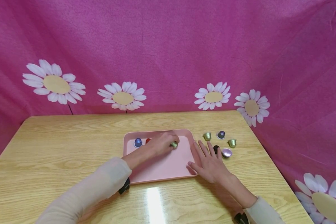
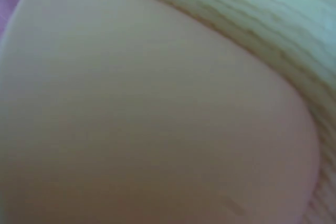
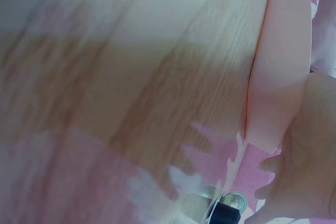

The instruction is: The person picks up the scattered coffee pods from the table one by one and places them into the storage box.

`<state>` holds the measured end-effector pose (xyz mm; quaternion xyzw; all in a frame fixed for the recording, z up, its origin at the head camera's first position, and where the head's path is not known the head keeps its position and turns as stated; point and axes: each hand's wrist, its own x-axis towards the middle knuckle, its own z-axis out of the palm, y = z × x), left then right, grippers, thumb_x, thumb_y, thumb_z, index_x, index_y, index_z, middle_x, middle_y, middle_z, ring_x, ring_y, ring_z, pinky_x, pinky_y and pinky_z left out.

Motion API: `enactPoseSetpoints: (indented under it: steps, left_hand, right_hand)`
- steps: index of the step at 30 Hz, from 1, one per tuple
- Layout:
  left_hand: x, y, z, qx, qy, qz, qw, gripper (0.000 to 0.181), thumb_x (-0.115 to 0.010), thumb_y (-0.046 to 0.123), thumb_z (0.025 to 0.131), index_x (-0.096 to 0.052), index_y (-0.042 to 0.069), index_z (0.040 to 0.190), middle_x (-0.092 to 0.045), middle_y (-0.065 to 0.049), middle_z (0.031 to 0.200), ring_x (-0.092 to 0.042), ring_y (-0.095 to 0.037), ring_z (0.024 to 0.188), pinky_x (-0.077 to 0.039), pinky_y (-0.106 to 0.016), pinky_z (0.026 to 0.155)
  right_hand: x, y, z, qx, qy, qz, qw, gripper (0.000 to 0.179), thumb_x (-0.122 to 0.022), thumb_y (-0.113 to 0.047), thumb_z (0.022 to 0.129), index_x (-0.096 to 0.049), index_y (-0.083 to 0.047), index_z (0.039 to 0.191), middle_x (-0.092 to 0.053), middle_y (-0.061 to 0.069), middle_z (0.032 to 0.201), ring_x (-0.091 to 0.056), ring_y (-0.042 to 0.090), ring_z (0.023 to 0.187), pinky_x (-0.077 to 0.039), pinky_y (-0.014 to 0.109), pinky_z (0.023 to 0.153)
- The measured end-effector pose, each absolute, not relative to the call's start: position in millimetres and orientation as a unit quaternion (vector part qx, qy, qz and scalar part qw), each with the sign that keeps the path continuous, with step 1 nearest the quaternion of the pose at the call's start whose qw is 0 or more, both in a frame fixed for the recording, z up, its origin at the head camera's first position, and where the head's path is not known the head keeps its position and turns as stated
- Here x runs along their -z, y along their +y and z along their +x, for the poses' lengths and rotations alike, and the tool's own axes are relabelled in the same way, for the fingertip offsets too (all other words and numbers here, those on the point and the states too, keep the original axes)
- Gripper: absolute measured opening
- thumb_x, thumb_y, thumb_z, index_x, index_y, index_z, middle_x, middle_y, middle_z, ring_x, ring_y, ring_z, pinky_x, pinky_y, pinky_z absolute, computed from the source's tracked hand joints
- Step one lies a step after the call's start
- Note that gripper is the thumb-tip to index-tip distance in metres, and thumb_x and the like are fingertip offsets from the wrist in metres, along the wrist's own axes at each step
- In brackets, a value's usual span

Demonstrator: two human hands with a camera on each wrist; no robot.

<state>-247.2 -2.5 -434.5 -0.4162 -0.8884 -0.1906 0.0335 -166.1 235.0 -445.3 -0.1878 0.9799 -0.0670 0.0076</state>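
My left hand (image 1: 166, 142) reaches into a pink tray (image 1: 168, 174) and pinches a green coffee capsule (image 1: 174, 144) over its floor. A red capsule (image 1: 148, 140) is partly hidden behind the left forearm, and a blue capsule (image 1: 138, 142) stands farther left in the tray. My right hand (image 1: 210, 165) lies with fingers spread at the tray's right side, thumb over the rim. Close by its fingertips are a black capsule (image 1: 217, 148) and a green capsule (image 1: 207, 136). A blurred pale surface fills most of the left wrist view.
Right of the tray lie a dark purple capsule (image 1: 221, 134), another green capsule (image 1: 232, 143) and a lilac-lidded capsule (image 1: 227, 152). The wooden table (image 1: 72, 146) ends at a magenta cloth (image 1: 168, 62) with daisies.
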Motion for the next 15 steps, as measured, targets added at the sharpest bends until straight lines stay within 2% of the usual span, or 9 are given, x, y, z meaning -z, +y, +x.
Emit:
enactPoseSetpoints:
  steps: [15]
  left_hand:
    - [435.3,-1.4,-245.8,0.19,-0.896,-0.402,0.021,0.02,-0.076,0.004,0.087,-0.074,0.01,0.106,-0.07,-0.002,0.108,-0.064,-0.017,0.103,-0.052,-0.031,0.088]
  right_hand:
    - [443.5,234.4,-165.0,0.07,0.98,-0.188,0.004,0.082,-0.049,-0.058,0.097,-0.025,-0.009,0.159,-0.027,0.018,0.16,-0.018,0.049,0.145,-0.013,0.075,0.107]
